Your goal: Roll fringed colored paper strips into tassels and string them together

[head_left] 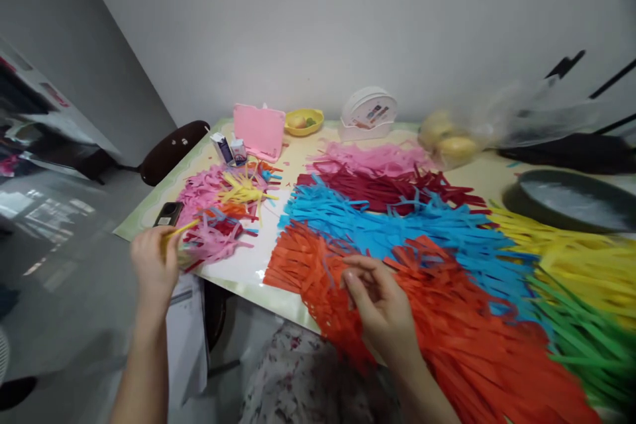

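Observation:
At the table's left edge, my left hand (155, 264) is closed on a thin yellow strip (186, 228) that points to the right. Beside it lies a pile of mixed tassel bundles (213, 238) in pink, yellow, orange and blue. My right hand (380, 301) hovers over the orange fringed strips (298, 258), its fingers curled and thumb close to the index finger. A faint bluish strip shows near those fingertips; whether they pinch it is blurred. Behind the orange come rows of blue strips (342, 215), dark red strips (377, 189) and pink strips (372, 158).
Yellow strips (586, 258) and green strips (581, 324) lie on the right, by a dark bowl (527, 195). A phone (169, 213), small cartons (222, 148), a pink tablet case (259, 130), a yellow fruit bowl (304, 129) and a white holder (368, 129) stand farther back.

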`<move>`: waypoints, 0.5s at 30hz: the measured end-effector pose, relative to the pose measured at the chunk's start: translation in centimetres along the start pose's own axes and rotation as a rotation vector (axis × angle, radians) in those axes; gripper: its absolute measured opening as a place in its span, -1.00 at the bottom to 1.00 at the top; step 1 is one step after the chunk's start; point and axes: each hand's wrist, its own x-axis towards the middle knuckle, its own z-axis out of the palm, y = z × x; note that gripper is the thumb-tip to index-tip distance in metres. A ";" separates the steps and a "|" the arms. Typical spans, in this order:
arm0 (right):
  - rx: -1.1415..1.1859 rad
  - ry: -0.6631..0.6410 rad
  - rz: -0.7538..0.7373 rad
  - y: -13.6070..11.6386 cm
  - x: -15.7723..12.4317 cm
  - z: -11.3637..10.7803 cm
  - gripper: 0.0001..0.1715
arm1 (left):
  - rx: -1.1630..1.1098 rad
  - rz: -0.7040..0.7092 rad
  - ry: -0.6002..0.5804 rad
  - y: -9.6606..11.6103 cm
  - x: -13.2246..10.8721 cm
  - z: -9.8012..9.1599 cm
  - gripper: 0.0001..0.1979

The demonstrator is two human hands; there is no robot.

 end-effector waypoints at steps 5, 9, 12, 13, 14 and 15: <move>-0.033 -0.005 -0.015 0.0 -0.1 -0.9 -0.80 | -0.009 0.292 -0.576 -0.8 -0.8 6.1 -0.76; -0.042 0.019 0.053 0.5 -0.9 -3.1 -0.78 | 0.017 0.276 -0.678 -1.2 0.2 9.2 -0.75; -0.079 0.051 0.096 1.1 -2.0 -5.2 -0.76 | 0.073 0.342 -0.732 -0.5 2.1 8.1 -0.73; -0.113 0.066 0.099 1.3 -2.5 -6.0 -0.76 | 0.107 0.371 -0.748 0.0 2.6 7.4 -0.73; -0.160 0.082 0.098 1.4 -3.1 -7.0 -0.76 | 0.136 0.399 -0.758 0.6 3.0 6.7 -0.73; -0.214 0.099 0.090 1.5 -3.8 -8.2 -0.77 | 0.147 0.416 -0.743 1.1 3.2 6.0 -0.74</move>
